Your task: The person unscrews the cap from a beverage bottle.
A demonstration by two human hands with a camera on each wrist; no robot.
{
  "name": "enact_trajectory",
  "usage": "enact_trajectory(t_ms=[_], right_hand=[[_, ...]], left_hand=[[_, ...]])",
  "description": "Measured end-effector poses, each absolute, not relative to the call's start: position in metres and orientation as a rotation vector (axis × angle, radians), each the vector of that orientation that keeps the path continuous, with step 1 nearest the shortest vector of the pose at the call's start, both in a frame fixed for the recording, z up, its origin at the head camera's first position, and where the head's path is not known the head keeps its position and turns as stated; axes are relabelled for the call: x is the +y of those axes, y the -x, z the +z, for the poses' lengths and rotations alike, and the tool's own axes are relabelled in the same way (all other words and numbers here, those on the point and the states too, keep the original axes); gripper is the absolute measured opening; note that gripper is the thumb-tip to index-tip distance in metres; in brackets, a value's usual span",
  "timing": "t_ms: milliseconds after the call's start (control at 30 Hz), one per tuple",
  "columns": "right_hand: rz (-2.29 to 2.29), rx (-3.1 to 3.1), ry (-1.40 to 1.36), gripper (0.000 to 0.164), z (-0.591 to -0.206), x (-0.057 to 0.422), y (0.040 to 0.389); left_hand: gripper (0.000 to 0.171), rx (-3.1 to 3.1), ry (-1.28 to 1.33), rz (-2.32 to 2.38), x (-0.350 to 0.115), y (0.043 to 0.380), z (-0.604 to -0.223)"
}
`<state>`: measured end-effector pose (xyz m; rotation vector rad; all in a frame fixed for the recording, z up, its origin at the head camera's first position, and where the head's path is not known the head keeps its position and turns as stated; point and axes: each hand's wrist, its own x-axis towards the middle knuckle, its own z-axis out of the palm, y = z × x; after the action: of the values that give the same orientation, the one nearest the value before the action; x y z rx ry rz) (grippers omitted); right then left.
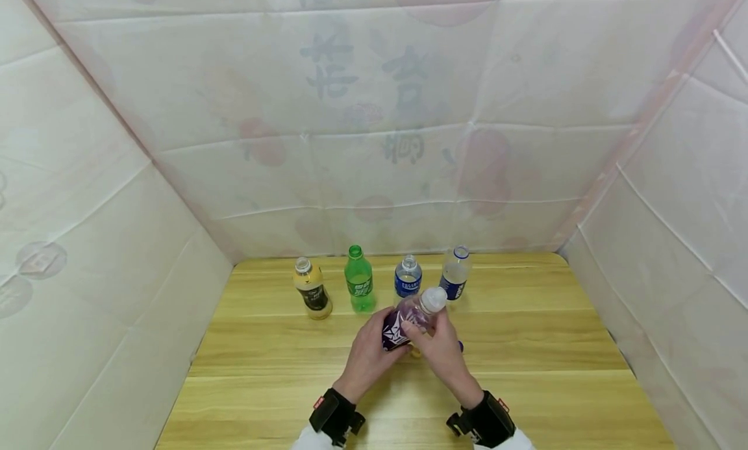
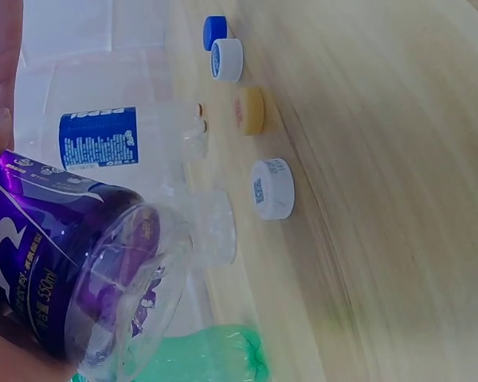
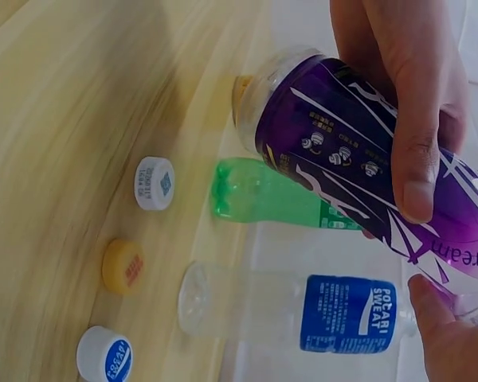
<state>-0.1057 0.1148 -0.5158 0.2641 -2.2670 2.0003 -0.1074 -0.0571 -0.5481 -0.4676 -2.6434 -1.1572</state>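
Both hands hold a purple-labelled plastic bottle (image 1: 402, 325) with a white cap (image 1: 434, 299), tilted above the table. My left hand (image 1: 372, 349) grips its lower body; in the right wrist view the left thumb (image 3: 418, 171) lies across the label. My right hand (image 1: 443, 351) grips the upper part below the cap, its thumb on the near side and its other fingers partly hidden behind. Below the bottle lie loose caps: a blue cap (image 2: 215, 32), a white cap with a blue top (image 3: 105, 354), a yellow cap (image 3: 123, 267) and a white cap (image 3: 154, 183).
Uncapped bottles stand along the back of the wooden table (image 1: 526, 346): a yellow bottle (image 1: 312, 291), a green bottle (image 1: 359, 282), a clear blue-labelled bottle (image 1: 407, 279) and another clear bottle (image 1: 454, 275). Pale cloth walls (image 1: 374, 177) enclose the table at the back and sides.
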Motion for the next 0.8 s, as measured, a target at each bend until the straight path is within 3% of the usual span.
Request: enact_trajectory(t_ms=[267,800], right_hand=[[1.924,-2.345,-0.283,0.072,-0.509,0.124,0.11],[1.498,-2.555,-0.356,0.051,-0.489,0.157,0.129]], left_hand=[[0.082,-2.638,0.431,-1.151,-0.061,0.107,-0.551],[0.082,-2.678,0.459,-1.082,-0.08,0.106,-0.565]])
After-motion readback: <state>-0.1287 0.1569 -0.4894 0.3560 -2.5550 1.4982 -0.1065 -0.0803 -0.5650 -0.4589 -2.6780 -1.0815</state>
